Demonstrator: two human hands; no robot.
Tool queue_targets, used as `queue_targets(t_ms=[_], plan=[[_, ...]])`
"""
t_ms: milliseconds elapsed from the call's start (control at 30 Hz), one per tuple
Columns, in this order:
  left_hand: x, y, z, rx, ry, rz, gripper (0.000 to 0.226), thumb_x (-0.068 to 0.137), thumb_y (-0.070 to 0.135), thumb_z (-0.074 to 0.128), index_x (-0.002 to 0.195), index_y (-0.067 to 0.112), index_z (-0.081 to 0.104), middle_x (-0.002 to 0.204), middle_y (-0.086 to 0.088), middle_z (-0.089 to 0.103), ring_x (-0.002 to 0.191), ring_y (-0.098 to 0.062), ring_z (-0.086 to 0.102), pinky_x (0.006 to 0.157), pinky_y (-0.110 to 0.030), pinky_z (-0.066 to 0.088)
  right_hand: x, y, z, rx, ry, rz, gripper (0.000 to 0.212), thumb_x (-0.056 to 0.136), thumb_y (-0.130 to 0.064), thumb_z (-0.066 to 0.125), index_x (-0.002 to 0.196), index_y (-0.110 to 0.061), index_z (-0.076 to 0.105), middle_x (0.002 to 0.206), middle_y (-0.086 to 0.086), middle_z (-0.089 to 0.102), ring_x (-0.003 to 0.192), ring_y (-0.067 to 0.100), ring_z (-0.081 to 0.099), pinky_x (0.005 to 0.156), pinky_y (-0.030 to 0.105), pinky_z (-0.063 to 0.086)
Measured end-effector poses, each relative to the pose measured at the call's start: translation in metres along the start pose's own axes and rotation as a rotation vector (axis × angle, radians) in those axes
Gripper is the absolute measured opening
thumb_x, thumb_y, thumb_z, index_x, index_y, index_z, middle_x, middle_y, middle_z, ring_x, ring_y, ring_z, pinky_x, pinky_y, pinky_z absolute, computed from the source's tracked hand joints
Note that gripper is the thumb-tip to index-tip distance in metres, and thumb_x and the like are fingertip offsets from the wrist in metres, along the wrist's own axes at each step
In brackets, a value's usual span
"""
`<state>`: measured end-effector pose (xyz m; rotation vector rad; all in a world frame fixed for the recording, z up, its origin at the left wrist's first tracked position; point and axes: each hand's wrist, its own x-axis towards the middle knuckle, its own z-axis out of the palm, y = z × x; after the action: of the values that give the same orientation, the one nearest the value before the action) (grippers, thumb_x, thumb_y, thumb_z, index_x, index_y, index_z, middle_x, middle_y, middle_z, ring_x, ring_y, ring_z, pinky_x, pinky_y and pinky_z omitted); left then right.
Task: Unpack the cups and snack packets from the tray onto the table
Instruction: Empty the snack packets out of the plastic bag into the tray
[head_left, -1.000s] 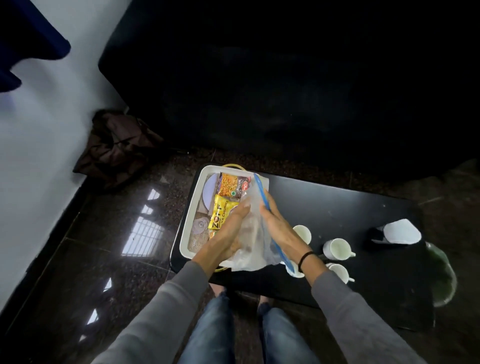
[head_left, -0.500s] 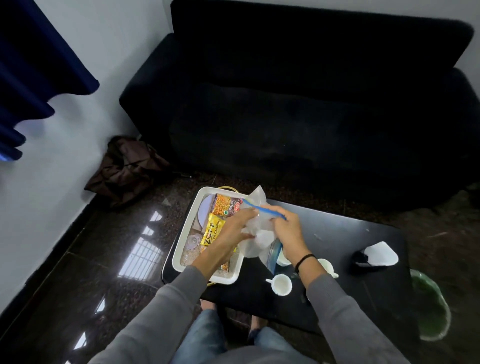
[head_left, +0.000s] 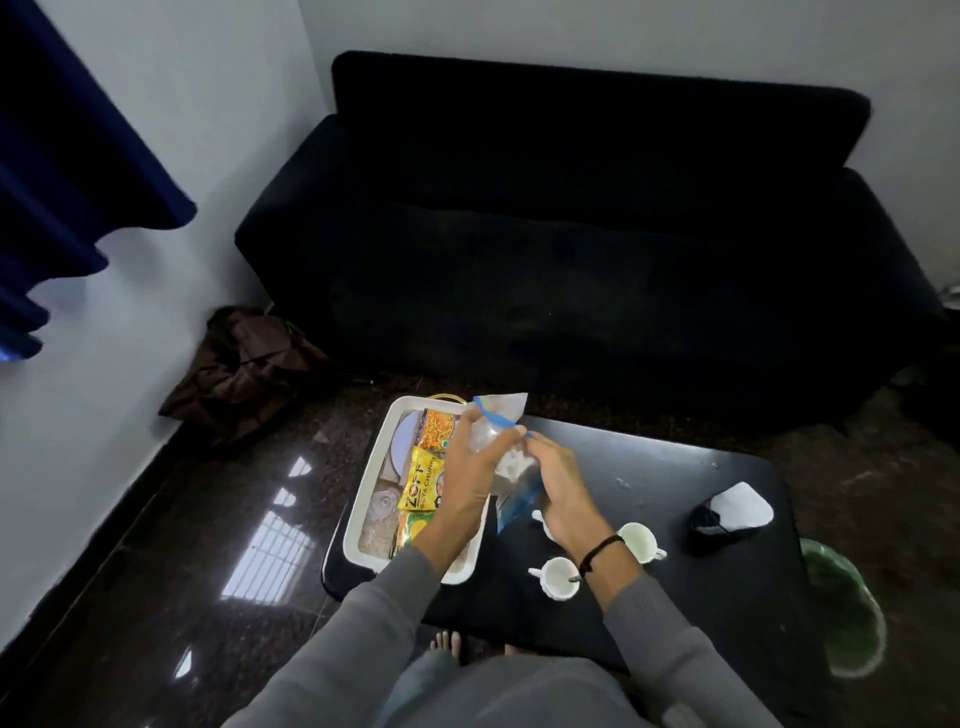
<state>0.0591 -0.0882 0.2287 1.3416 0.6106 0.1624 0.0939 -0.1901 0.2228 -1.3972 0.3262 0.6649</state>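
Both hands are closed on one clear zip bag (head_left: 501, 441), held up in the air over the seam between tray and table. The left hand (head_left: 470, 480) wraps the bag's side from the tray side; the right hand (head_left: 558, 488) pinches it from the table side, near the blue zip strip. The two hands sit close together, almost touching through the plastic. What the bag holds is blurred; something white shows inside.

The bag's long axis runs roughly from 12 o'clock down to 6, its top corner pointing away from the person and its lower end hanging toward the cups. Bare table (head_left: 649, 467) lies at about 3 o'clock from the hands, so the right hand is the nearer one for setting the bag down there.

At 9 o'clock from the hands lies the white tray (head_left: 363, 493), at the table's left end, long axis also 12 to 6. Snack packets remain in it: an orange packet (head_left: 436, 428) at the far end, a yellow packet (head_left: 418, 486) just nearer, and more below, partly hidden by the left wrist. The left hand is nearer these.

At 5 o'clock stand three white cups (head_left: 639, 540), already on the table, close together and just under the right wrist. My guess is the bag needs to clear them when it goes down.
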Motion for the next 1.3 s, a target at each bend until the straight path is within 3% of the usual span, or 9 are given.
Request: queue_targets(t_ms=[133, 267, 367, 467, 600, 800, 967, 1067, 1300], plan=[[0.0, 0.01, 0.008, -0.057, 0.034, -0.053, 0.014, 0.081, 0.011, 0.071, 0.092, 0.011, 0.063, 0.089, -0.018, 0.066, 0.081, -0.03, 0.064, 0.072, -0.042, 0.055, -0.013, -0.003, 0.0, -0.03, 0.01, -0.023, 0.022, 0.07, -0.039, 0.062, 0.079, -0.035, 0.081, 0.076, -0.005, 0.079, 0.067, 0.007, 0.073, 0.061, 0.024, 0.056], [-0.002, 0.019, 0.026, -0.02, -0.01, -0.059, 0.013, 0.082, 0.006, 0.067, 0.079, 0.017, 0.059, 0.073, -0.006, 0.062, 0.064, -0.018, 0.061, 0.058, -0.03, 0.053, -0.03, 0.0, -0.006, 0.14, 0.191, -0.064, 0.012, 0.086, -0.025, 0.06, 0.087, -0.022, 0.072, 0.069, -0.005, 0.076, 0.066, 0.013, 0.069, 0.054, 0.021, 0.054], [-0.002, 0.019, 0.04, -0.02, -0.024, -0.094, 0.014, 0.087, 0.003, 0.062, 0.081, 0.015, 0.057, 0.072, -0.005, 0.061, 0.066, -0.018, 0.059, 0.059, -0.029, 0.052, -0.044, 0.0, -0.018, 0.348, 0.212, -0.075, 0.037, 0.076, -0.035, 0.071, 0.11, -0.019, 0.063, 0.093, 0.004, 0.075, 0.072, 0.016, 0.076, 0.058, 0.033, 0.061], [-0.009, 0.016, 0.061, 0.042, -0.057, -0.098, 0.009, 0.087, 0.008, 0.06, 0.082, 0.014, 0.057, 0.081, -0.01, 0.062, 0.074, -0.022, 0.06, 0.071, -0.043, 0.056, -0.059, -0.005, -0.029, 0.369, 0.128, -0.033, 0.062, 0.083, -0.059, 0.074, 0.136, -0.034, 0.053, 0.13, 0.007, 0.066, 0.112, 0.034, 0.07, 0.085, 0.062, 0.059], [-0.024, 0.012, 0.097, 0.17, -0.174, 0.04, 0.015, 0.089, 0.01, 0.059, 0.078, 0.017, 0.053, 0.071, 0.002, 0.06, 0.065, -0.01, 0.057, 0.065, -0.035, 0.053, -0.075, -0.009, -0.051, 0.274, 0.217, -0.202, 0.082, 0.073, -0.06, 0.076, 0.145, -0.055, 0.038, 0.145, 0.006, 0.054, 0.126, 0.032, 0.062, 0.096, 0.058, 0.057], [-0.042, -0.001, 0.154, 0.486, -0.353, -0.033, 0.021, 0.08, 0.035, 0.055, 0.086, 0.017, 0.063, 0.079, -0.001, 0.072, 0.076, -0.015, 0.068, 0.075, -0.045, 0.057, -0.086, -0.004, -0.115, 0.288, 0.365, -0.287, 0.058, 0.065, -0.064, 0.08, 0.118, -0.04, 0.073, 0.123, 0.001, 0.075, 0.113, 0.022, 0.073, 0.091, 0.046, 0.062], [-0.073, -0.026, 0.223, 0.556, -0.451, -0.102, 0.041, 0.073, 0.048, 0.052, 0.09, 0.015, 0.069, 0.084, 0.001, 0.072, 0.082, -0.02, 0.07, 0.071, -0.036, 0.057, -0.089, 0.006, -0.199, 0.396, 0.577, -0.23, 0.033, 0.081, -0.047, 0.082, 0.104, -0.023, 0.08, 0.106, 0.005, 0.08, 0.097, 0.021, 0.077, 0.069, 0.028, 0.062], [-0.091, -0.056, 0.28, 0.571, -0.458, -0.197, 0.054, 0.072, 0.051, 0.053, 0.099, 0.008, 0.07, 0.096, -0.01, 0.075, 0.09, -0.028, 0.072, 0.082, -0.042, 0.059, -0.084, 0.015, -0.26, 0.436, 0.703, -0.182, 0.026, 0.077, -0.048, 0.085, 0.077, -0.022, 0.081, 0.078, 0.001, 0.079, 0.074, 0.014, 0.075, 0.064, 0.031, 0.061], [-0.114, -0.147, 0.385, 0.642, -0.499, -0.355, 0.044, 0.074, 0.067, 0.057, 0.072, 0.027, 0.075, 0.084, -0.002, 0.079, 0.085, -0.022, 0.074, 0.083, -0.042, 0.058, -0.056, 0.066, -0.377, 0.476, 0.977, -0.009, 0.05, 0.075, -0.064, 0.076, 0.047, -0.024, 0.065, 0.048, -0.006, 0.064, 0.048, 0.014, 0.062, 0.044, 0.028, 0.048]])
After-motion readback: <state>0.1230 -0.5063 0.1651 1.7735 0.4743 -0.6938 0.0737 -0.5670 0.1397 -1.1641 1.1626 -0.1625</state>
